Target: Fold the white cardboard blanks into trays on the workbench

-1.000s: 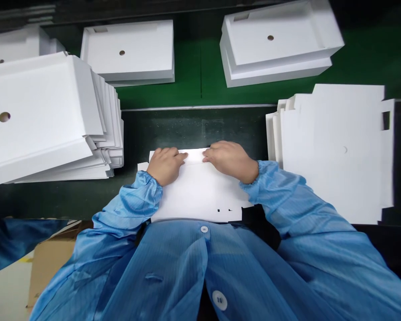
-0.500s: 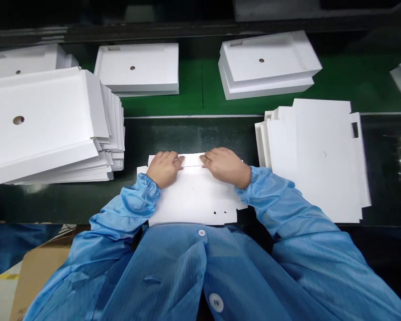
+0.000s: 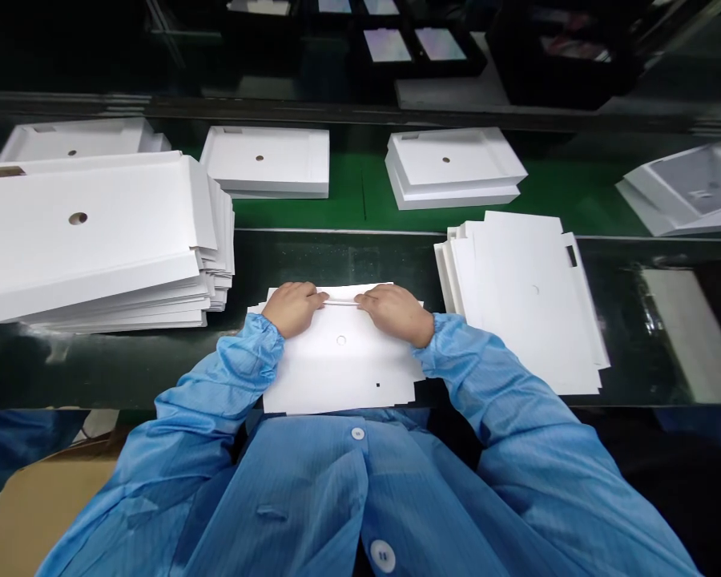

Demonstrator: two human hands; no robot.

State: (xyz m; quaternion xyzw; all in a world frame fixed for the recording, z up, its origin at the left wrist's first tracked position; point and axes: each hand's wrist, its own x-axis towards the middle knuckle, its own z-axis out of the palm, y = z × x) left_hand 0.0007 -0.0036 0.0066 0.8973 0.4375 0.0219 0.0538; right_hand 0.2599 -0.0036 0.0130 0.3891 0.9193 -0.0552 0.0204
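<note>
A flat white cardboard blank (image 3: pixel 344 370) lies in front of my body, with a round cut mark near its middle and a small square hole near its near edge. My left hand (image 3: pixel 294 308) is closed on the left part of its far flap, thumb pointing inward along the crease. On the right part of that flap my right hand (image 3: pixel 395 314) is closed in the same way. A narrow raised fold shows between the two thumbs. The fingertips beyond the fold are partly hidden.
At left is a tall stack of partly folded white blanks (image 3: pixel 96 232); at right, a pile of flat blanks (image 3: pixel 529 312). Folded white trays (image 3: pixel 270 172) (image 3: pixel 457 164) sit along the green strip (image 3: pixel 364 192). A brown carton (image 3: pixel 48 505) stands below the bench at left.
The view has tilted upward, showing more of the far side. The far flap is bent more at its crease, and the round mark is now visible. Both hands keep hold of the flap.
</note>
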